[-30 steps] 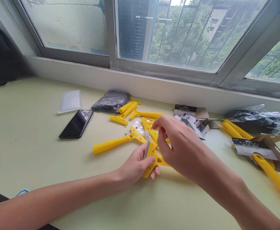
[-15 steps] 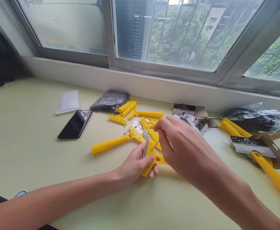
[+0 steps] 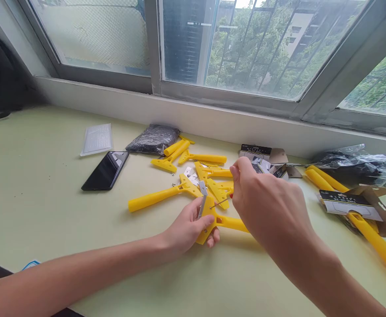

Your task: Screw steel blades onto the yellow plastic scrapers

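My left hand (image 3: 189,226) grips the head of a yellow scraper (image 3: 209,215), thumb on top and fingers beneath. A metal blade (image 3: 202,198) sticks out along the head's left edge, and two screws show on its face. The scraper's handle runs right, partly under my other wrist. My right hand (image 3: 262,200) is closed around a screwdriver (image 3: 222,202) whose handle is mostly hidden; its thin shaft slants down to the upper screw. Just beyond lie more yellow scraper parts (image 3: 156,198) with loose blades (image 3: 190,175) and small screws among them.
A black phone (image 3: 105,171) and a clear plastic case (image 3: 97,139) lie at left. Behind the scrapers sits a dark plastic-wrapped packet (image 3: 153,138). Card packaging (image 3: 255,151) rests at back right, with packaged yellow scrapers (image 3: 374,233) farther right. The window wall (image 3: 212,108) bounds the table's back.
My right hand has shifted right and tilted, laying the screwdriver at a flatter angle and uncovering more of the scraper handle. My left hand keeps its hold on the scraper.
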`<state>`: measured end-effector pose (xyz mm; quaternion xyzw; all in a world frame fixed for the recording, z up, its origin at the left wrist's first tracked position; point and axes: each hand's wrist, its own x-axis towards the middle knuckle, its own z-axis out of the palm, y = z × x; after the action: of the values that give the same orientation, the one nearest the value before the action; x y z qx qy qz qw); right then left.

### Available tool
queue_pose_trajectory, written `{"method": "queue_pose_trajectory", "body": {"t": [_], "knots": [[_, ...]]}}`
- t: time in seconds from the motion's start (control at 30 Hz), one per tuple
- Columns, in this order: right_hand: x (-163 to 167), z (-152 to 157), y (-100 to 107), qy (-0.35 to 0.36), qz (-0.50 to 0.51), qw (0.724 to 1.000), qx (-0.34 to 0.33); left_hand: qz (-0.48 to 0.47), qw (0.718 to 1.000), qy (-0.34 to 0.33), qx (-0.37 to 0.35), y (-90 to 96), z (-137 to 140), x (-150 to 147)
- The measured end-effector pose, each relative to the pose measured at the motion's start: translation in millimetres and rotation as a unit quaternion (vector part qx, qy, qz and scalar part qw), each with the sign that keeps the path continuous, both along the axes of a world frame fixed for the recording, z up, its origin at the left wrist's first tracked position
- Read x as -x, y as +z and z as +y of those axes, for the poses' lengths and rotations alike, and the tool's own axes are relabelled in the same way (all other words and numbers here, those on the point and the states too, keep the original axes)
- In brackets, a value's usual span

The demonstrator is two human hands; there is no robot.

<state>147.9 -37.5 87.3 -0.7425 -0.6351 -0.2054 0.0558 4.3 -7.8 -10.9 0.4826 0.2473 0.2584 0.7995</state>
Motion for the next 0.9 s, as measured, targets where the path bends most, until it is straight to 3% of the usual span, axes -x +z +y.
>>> {"method": "queue_pose_trajectory", "body": {"t": [0.13,0.3,0.47,0.6,0.77,0.9], "knots": [[0.4,-2.4,3.6,0.107,0.087,0.991,0.003,0.0,1.0,-0.006,-0.004,-0.8,0.1,1.1],[2.1,-5.9,4.9,0.239,0.198,0.95,-0.036,0.004,1.0,-0.004,-0.007,1.1,-0.3,1.1],[0.7,-3.6,5.9,0.228,0.265,0.935,-0.048,0.011,1.0,-0.002,-0.013,4.4,-1.0,1.9],[-6.4,-3.3,5.0,0.233,0.284,0.93,-0.019,0.003,1.0,-0.006,-0.007,0.2,0.0,2.8],[-12.6,-5.4,6.5,0.279,0.269,0.922,-0.021,-0.001,1.0,-0.001,0.005,-3.7,1.3,2.0],[-5.1,-3.7,8.6,0.277,0.263,0.924,-0.036,0.006,1.0,0.001,0.014,-1.1,1.3,2.1]]}}
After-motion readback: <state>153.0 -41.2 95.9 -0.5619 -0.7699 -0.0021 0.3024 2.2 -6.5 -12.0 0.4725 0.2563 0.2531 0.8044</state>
